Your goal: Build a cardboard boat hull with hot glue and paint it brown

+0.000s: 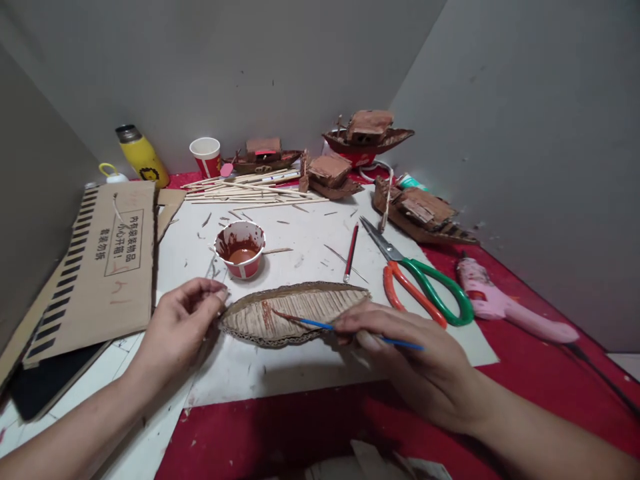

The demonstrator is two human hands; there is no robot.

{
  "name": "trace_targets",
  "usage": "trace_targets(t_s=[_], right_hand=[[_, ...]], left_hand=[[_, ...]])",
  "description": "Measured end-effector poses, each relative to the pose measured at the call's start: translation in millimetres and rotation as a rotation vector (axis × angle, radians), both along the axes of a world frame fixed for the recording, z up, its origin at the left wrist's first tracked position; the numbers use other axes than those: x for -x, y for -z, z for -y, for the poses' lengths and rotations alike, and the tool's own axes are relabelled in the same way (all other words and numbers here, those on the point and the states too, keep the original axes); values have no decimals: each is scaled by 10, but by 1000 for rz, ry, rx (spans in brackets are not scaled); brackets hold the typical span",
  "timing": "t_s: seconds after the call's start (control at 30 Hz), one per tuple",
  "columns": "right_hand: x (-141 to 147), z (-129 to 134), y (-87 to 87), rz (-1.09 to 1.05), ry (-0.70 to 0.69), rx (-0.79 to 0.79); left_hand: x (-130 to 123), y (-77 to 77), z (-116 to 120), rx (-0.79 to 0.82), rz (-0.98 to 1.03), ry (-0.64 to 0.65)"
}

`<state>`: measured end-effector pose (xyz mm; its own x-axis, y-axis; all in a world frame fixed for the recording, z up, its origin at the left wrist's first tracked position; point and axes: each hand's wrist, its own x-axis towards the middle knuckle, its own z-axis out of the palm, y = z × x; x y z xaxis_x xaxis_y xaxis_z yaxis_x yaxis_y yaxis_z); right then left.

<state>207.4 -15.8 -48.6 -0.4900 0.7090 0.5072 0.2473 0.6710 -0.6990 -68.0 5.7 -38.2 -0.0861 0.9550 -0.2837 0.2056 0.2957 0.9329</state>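
A cardboard boat hull [310, 312], lined with thin wooden strips, lies lengthwise before me on the white sheet. My left hand [187, 313] pinches its left tip between thumb and fingers. In my right hand [405, 350] is a thin blue paintbrush [317, 324], held like a pen. Its bristle end touches the strips beside a short patch of reddish-brown paint [269, 317] left of the middle; the rest of the inside is unpainted. Just behind the hull stands a paper cup [243, 267] with brown paint inside and smears on its wall.
Scissors [400, 257] with orange and green handles and a red pencil [351, 253] lie behind the hull. A pink glue gun [505, 303] sits at right. Thin sticks [250, 190] and several brown model boats [370, 130] line the back. Left are printed cardboard [95, 267] and a yellow bottle [143, 157].
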Motion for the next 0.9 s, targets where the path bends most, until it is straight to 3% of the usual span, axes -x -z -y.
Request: trace_targets(t_s=[0.2, 0.43, 0.6, 0.73, 0.9], right_hand=[[-45, 56, -80, -3, 4, 6], [-11, 0, 26, -39, -17, 34], [-3, 20, 10, -33, -49, 111], [-2, 30, 13, -58, -8, 72], [17, 34, -19, -40, -68, 112]], left_hand=[[-24, 78, 219, 176, 174, 63], [-58, 150, 283, 175, 310, 20], [-45, 200, 309, 145, 267, -1], [-65, 173, 346, 101, 211, 16], [-92, 141, 370, 37, 106, 55]])
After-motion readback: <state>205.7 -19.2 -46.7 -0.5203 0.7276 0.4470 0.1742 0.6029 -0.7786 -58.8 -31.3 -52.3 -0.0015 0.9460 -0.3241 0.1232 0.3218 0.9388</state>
